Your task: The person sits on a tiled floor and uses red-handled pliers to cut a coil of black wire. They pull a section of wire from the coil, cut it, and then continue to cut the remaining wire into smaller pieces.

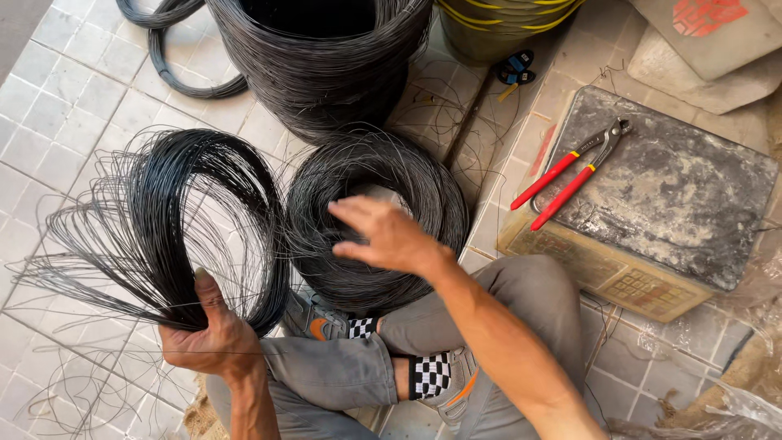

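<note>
A seated person's left hand [213, 341] grips a fanned bundle of black wire loops [163, 224], fingers closed round its base. The right hand [389, 238] hovers open, fingers spread, over a wire coil [376, 220] lying just beside the bundle. Red-handled pliers [570, 173] rest on a scale [668, 195] well right of it.

— What is that bunch of wire [163, 220] in the left hand [213, 338] made of?

— Thin dark metal. It looks smooth and a bit shiny. The coil [376, 213] right beside the bunch, under the right hand [389, 238], is the same dark metal.

— And the scale [652, 204], far to the right of the bunch?

— Its top is grey metal, dull and scratched. The pliers [574, 167] on it have shiny red plastic handles.

— The floor tiles [57, 106] behind the bunch?

— Pale, smooth and hard, a little dusty.

— The trousers [342, 371] just below it?

— Soft grey cloth, not shiny.
</note>
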